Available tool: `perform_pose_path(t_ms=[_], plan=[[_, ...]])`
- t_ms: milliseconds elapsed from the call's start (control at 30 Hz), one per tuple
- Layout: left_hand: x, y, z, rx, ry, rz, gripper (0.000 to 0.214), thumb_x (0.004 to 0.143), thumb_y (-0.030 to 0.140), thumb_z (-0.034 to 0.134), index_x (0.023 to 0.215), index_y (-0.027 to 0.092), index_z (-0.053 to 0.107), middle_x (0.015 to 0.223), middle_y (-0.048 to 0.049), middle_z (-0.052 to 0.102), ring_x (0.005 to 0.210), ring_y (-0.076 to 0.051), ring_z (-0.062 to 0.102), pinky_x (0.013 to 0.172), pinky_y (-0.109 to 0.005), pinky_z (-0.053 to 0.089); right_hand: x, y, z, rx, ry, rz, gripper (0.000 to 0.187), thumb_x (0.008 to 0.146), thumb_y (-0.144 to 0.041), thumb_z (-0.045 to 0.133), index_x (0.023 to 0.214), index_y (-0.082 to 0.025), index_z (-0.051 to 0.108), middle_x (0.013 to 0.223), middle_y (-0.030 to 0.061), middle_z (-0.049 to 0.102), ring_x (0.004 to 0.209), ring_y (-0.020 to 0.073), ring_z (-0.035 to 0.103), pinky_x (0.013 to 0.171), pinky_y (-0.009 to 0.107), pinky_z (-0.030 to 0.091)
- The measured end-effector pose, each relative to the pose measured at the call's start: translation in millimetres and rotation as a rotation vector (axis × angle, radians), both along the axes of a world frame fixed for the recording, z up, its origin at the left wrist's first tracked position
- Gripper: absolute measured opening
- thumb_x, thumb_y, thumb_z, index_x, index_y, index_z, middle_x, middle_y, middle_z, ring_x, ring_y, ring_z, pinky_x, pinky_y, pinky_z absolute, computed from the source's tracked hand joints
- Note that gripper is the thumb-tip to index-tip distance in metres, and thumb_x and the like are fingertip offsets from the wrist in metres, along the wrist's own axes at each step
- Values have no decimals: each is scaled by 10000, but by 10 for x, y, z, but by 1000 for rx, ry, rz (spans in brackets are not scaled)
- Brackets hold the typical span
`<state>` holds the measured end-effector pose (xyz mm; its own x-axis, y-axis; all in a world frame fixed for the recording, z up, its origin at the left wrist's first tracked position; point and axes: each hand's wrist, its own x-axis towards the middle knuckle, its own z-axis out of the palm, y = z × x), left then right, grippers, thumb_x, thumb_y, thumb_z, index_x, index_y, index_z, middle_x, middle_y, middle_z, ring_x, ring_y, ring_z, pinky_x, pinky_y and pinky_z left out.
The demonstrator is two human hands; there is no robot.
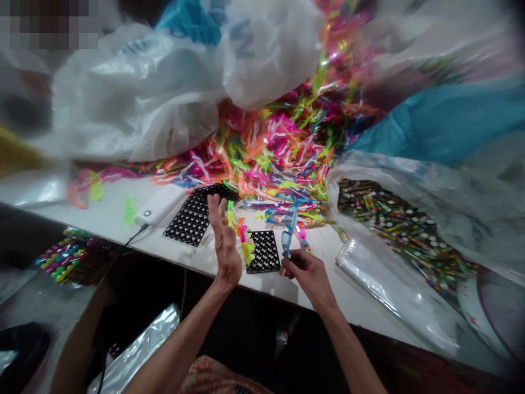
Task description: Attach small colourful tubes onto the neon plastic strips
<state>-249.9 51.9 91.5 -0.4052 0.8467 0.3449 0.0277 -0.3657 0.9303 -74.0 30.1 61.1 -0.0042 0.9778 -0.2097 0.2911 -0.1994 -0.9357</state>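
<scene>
**Toy glasses pinched above black tray**

Right hand (308,269) closed on blue toy glasses (288,232), lifted upright for a clear look. Left hand (225,245) spread open, bunching neon pieces (243,236) against the palm. Just beyond, on the desk (115,210): small black tray (264,253), larger trays (192,219), then heaped bright glasses (279,148) spilling from bags.

White table (361,306) heaped with plastic bags (135,98).
</scene>
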Motion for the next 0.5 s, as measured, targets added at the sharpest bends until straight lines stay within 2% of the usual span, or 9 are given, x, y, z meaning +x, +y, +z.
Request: perform_pose_path(t_ms=[33,100,233,367,433,500], plan=[[-28,38,-73,-5,-78,14,495,902,405,251,1372,309,128,1392,-36,280,1271,-196,295,1045,-374,273,-75,-41,-39,-15,77,-41,218,683,-332,602,785,-140,583,555,-5,574,490,127,511,490,246,431],[-113,118,-248,-44,-172,-16,504,877,359,335,1357,291,195,1343,-47,369,1216,-201,382,1009,-377,329,-223,-94,-102,-19,151,-100,185,651,-292,631,745,-142,578,577,5,599,513,135,535,506,248,441],[-286,214,-546,-230,-72,-306,477,765,335,514,1220,206,453,1117,-80,574,1072,-241,512,925,-407,411,-443,-119,-156,-40,183,-82,167,672,-292,621,744,-141,615,686,45,664,640,187,614,619,292,485],[-341,178,-652,-336,-49,-601,467,674,419,616,1080,197,550,985,-95,624,948,-252,572,806,-406,482,-519,-122,-160,31,-66,16,162,732,-298,561,672,-168,637,664,29,667,661,200,620,629,290,468],[-352,139,-704,-348,-109,-640,501,661,467,624,1091,229,528,1021,-95,608,969,-246,566,787,-390,491,-528,-143,-158,87,-220,66,177,764,-278,522,669,-183,638,659,26,662,647,193,614,622,284,455],[-369,116,-784,-333,-135,-608,522,662,502,617,1108,256,504,1095,-94,570,1027,-241,539,812,-384,483,-547,-179,-160,179,-361,130,192,789,-254,486,685,-191,635,684,38,658,658,189,606,633,281,448]])
